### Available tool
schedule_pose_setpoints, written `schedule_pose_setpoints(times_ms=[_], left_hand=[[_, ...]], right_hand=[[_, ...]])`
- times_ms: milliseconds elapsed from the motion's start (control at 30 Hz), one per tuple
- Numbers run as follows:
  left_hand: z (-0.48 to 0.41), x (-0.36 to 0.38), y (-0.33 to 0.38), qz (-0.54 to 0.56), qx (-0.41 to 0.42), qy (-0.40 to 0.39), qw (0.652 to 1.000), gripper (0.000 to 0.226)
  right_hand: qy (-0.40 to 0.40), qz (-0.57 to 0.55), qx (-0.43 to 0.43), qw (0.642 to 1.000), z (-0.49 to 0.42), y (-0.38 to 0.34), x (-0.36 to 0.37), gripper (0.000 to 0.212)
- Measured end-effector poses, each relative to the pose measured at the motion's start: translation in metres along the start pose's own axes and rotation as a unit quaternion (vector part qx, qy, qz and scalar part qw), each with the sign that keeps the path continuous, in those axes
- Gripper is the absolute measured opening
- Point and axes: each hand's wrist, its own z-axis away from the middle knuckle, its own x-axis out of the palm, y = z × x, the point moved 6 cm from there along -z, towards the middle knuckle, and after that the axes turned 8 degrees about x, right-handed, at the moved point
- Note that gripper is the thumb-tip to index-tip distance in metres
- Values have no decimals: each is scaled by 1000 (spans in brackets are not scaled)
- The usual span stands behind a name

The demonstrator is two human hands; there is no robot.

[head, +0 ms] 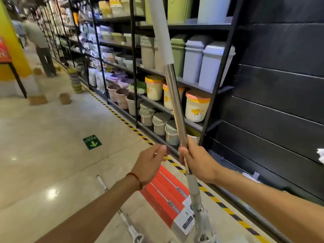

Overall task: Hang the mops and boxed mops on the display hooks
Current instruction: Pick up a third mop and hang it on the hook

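Steel and grey plastic make up the mop (172, 88) held nearly upright in a shop aisle, its shaft rising past the top of the frame in front of shelves of bins (208, 65) and buckets (196, 107). The right hand (198, 160) is wrapped tight around the metal shaft low down; the left hand (150, 162) hangs just beside it, fingers loosely curled and touching nothing. Red boxed mops (168, 195) lie on the floor (52, 137) near the person's feet, with a second loose mop (122, 216) lying to their left. Black slatted panel (280, 102) fills the right side.
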Motion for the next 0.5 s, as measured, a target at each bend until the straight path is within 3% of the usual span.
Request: schedule_pose_setpoints(times_ms=[233, 367, 500], left_hand=[[-31, 27, 194, 235, 38, 27, 971, 44], [-36, 72, 271, 268, 40, -30, 962, 55], [-39, 139, 325, 260, 9, -71, 963, 45]], right_hand=[[-38, 42, 17, 998, 77, -31, -95, 21], [-22, 43, 29, 998, 113, -19, -152, 21], [-9, 54, 30, 998, 152, 15, -207, 11]])
